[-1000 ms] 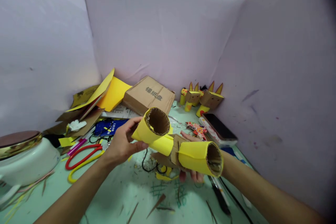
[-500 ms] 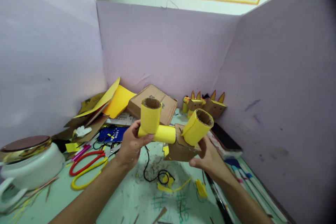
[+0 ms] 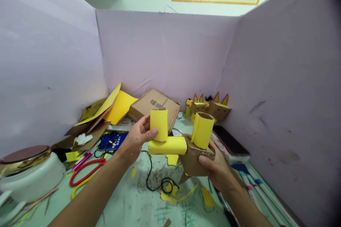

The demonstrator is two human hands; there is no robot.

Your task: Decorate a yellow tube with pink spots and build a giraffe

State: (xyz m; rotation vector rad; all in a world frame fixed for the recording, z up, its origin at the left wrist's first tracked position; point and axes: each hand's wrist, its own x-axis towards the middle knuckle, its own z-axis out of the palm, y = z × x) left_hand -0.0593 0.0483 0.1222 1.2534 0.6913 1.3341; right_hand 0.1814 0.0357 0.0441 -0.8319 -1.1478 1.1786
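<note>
A yellow paper-covered tube [image 3: 169, 145] lies level in mid-air between my hands, its right end against a small brown cardboard box [image 3: 195, 165]. On its left end stands a short upright yellow tube [image 3: 159, 125]. Another upright yellow tube [image 3: 203, 131] sits on the box. My left hand [image 3: 136, 139] is closed on the left upright tube, thumb across its front. My right hand [image 3: 220, 165] grips the cardboard box from the right, its thumb on the near face and its other fingers mostly hidden behind. Brown pointed pieces show beneath the box.
Red-and-yellow scissors [image 3: 87, 172] lie left, partly behind my forearm, near a white lidded mug [image 3: 30, 172]. Black cord [image 3: 150, 173] and yellow scraps [image 3: 207, 197] litter the table. Behind are a cardboard carton [image 3: 145, 101] and horned box figures [image 3: 218, 110]. Pens [image 3: 263, 191] lie right.
My left hand has shifted from the level tube to the left upright tube. The joined piece has moved slightly right and down and tipped, so the tube openings show less.
</note>
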